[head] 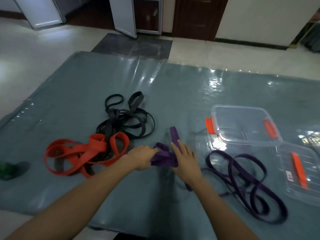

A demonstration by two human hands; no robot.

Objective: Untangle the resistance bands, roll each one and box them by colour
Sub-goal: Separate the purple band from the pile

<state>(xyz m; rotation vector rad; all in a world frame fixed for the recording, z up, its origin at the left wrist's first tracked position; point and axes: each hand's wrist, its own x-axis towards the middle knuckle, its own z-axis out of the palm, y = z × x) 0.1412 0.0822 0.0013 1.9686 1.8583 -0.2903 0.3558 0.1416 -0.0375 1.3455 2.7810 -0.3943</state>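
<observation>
Purple band (165, 157) sits clamped in the curled left hand (144, 157), while the right hand (185, 157) presses it, fingers straight.

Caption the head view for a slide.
Left hand grips purple band, right hand touches it; red bands, black bands tangled.

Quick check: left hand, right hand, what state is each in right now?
Left hand: closed, gripping the folded purple band.
Right hand: open, straight fingers resting on that same band.
</observation>
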